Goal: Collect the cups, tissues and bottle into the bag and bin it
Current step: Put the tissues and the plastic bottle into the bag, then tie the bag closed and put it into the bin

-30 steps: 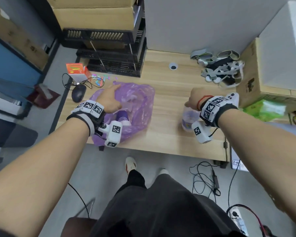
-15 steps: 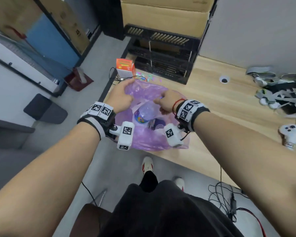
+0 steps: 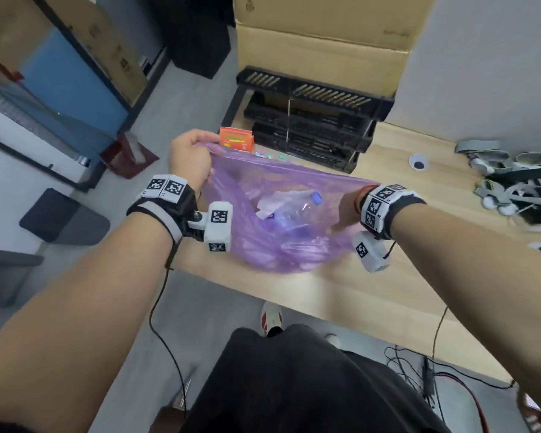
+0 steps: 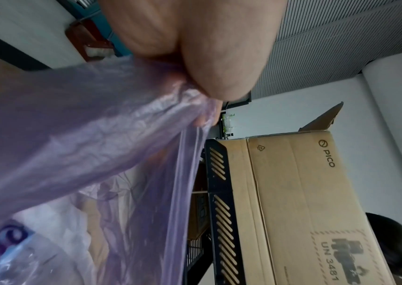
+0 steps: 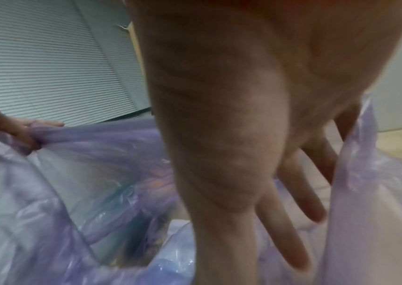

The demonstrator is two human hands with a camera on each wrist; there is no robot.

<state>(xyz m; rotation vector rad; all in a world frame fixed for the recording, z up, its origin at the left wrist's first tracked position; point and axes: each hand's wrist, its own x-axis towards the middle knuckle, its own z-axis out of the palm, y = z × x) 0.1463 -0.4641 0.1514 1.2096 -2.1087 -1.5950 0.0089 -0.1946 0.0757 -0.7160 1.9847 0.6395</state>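
A translucent purple bag (image 3: 281, 248) lies on the wooden table (image 3: 388, 295), its mouth pulled wide. My left hand (image 3: 189, 154) grips the bag's left rim, and the left wrist view shows that rim (image 4: 121, 108) bunched in the fingers (image 4: 204, 119). My right hand (image 3: 345, 212) is inside the bag's right side with straight fingers (image 5: 285, 241) holding nothing. A clear bottle (image 3: 294, 214) with a blue cap lies in the bag beside white tissue (image 3: 275, 198). A purple cup's swirl print (image 4: 12, 235) shows through the plastic.
Behind the bag are an orange box (image 3: 235, 142), stacked black trays (image 3: 310, 132) and a cardboard box (image 3: 319, 51) on top. A pile of grey straps (image 3: 519, 182) lies at the back right. Cables (image 3: 419, 370) trail on the floor below the table edge.
My right hand carried the bottle from the table's right into the bag and let it go. It now sits at the bag's right side. The left hand has lifted the rim and widened the mouth.
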